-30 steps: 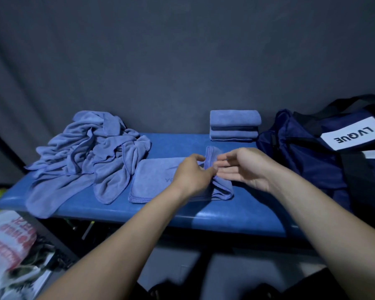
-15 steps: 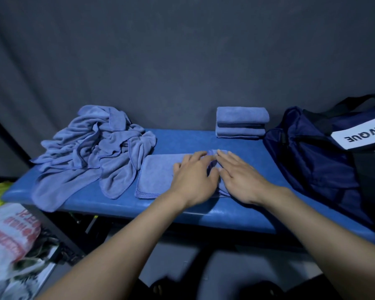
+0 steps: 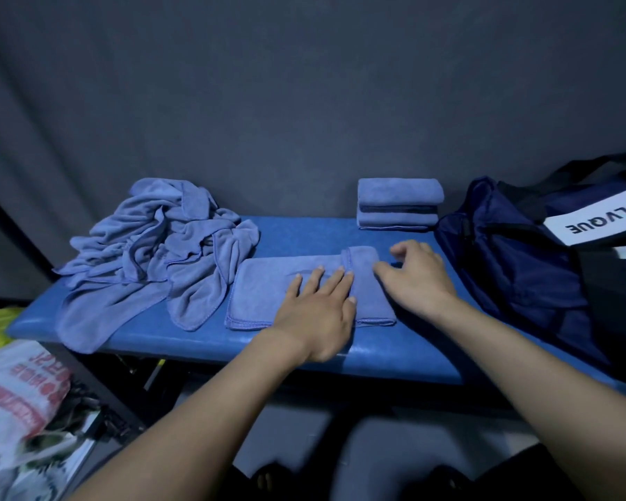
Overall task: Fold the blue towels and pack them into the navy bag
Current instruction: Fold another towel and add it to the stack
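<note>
Pressing the half-folded soft blue microfibre towel point(image 3: 268, 283).
My left hand point(image 3: 318, 312) lay flat, fingers straight; my right hand point(image 3: 418, 280) hovered loosely curled at three o'clock, holding nothing; limp cloth, best pinched at corners.

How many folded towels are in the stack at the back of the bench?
3, as far as visible: the stack stands at the bench's back edge beside the navy bag, one towel upon another. Layers blur; more may be hidden.

Makeshift backroom or storage corner: dark grey curtain backdrop point(image 3: 304, 103), blue padded surface point(image 3: 304, 233), plastic bags point(image 3: 19, 395) cluttering lower left
</note>
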